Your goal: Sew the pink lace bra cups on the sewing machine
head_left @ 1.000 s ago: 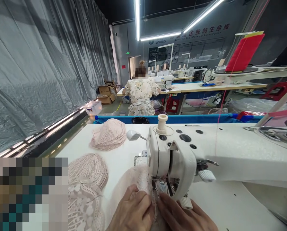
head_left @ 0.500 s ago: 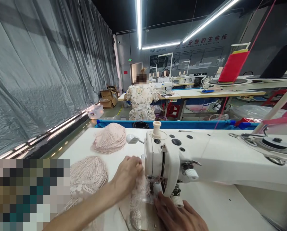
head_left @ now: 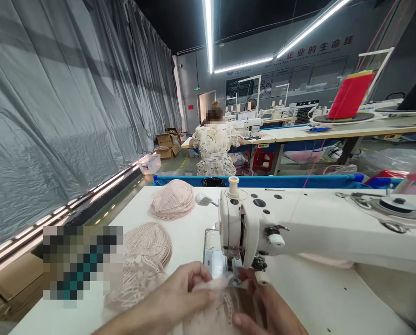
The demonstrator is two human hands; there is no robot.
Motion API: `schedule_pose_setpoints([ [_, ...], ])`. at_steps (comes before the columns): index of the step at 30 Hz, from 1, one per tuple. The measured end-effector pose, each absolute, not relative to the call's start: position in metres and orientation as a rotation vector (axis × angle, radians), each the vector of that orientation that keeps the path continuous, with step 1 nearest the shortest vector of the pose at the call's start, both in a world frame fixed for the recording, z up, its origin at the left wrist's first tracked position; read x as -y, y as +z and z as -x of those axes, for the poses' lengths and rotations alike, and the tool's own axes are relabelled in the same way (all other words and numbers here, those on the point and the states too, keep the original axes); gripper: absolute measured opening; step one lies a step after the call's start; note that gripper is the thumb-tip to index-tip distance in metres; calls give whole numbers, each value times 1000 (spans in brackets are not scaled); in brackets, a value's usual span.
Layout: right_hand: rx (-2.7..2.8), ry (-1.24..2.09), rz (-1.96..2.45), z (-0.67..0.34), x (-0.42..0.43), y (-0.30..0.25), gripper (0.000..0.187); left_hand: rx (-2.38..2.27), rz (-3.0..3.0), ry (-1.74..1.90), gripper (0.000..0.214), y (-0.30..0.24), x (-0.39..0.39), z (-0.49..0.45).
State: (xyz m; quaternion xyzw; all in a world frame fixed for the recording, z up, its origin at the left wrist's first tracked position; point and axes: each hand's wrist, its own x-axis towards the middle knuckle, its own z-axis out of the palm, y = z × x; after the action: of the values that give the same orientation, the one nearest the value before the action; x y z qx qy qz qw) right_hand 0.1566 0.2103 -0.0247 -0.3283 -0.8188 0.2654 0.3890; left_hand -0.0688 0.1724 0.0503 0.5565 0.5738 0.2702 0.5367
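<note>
Here, holds a pale pink lace piece (head_left: 222, 304) in both hands at the near edge of the white table (head_left: 319, 298). Grips it from the left with the left hand (head_left: 189, 291), fingers curled and thumb pressed onto the upper edge of the fabric. Clasps it from the right with the right hand (head_left: 265, 309), fingers bent around the cloth and thumb low beside the bottom edge. Has the lace bunched between the two hands, just in front of the presser foot (head_left: 235, 266) of a white sewing machine (head_left: 298, 228); cannot tell whether its far tip touches the foot. Leaves a metal plate (head_left: 211, 253) bare to the left of the foot, just beyond the left hand.

Further left on the table, stands beside a loose lace pile (head_left: 138, 279), with a stack of lace cups (head_left: 148, 238) behind it and a second stack (head_left: 175, 200) farther back, apart from the first. Beyond the table's blue edge (head_left: 264, 179), faces a person in a flowered dress (head_left: 217, 146) turned away at another bench. Up to the right, sees a red thread cone (head_left: 351, 95).
</note>
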Motion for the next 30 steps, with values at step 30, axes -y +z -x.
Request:
schedule_pose_setpoints([
  [30,1843,2283,754,-184,-49,13,32,-1023,-744,649,43,-10,28,42],
])
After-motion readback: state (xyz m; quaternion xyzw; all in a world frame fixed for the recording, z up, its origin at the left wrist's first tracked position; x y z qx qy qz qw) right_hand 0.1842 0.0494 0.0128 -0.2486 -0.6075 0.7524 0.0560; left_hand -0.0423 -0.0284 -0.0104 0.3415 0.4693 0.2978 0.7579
